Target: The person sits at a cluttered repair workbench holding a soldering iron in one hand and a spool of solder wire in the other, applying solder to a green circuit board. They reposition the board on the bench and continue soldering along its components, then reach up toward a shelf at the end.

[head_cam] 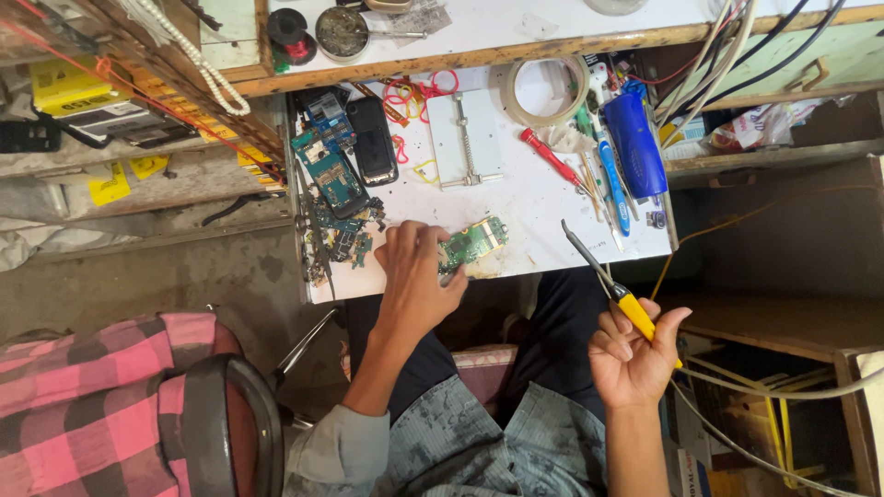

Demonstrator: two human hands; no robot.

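Head view, looking straight down onto a white work surface; left hand pressed on a small green circuit board at the near edge of the surface, fingers closed over its left end, apparently to pin it flat and keep it from sliding; right hand off the surface to the right, fingers wrapped around the yellow handle of a soldering iron, dark tip angled up and left toward the board but well apart from it, cord trailing away to the right; board itself narrow, green, dotted with pale metal pads and components, right end bare and exposed; beyond it a metal board holder, a roll of tape, a red-handled screwdriver, a heap of spare boards at left.
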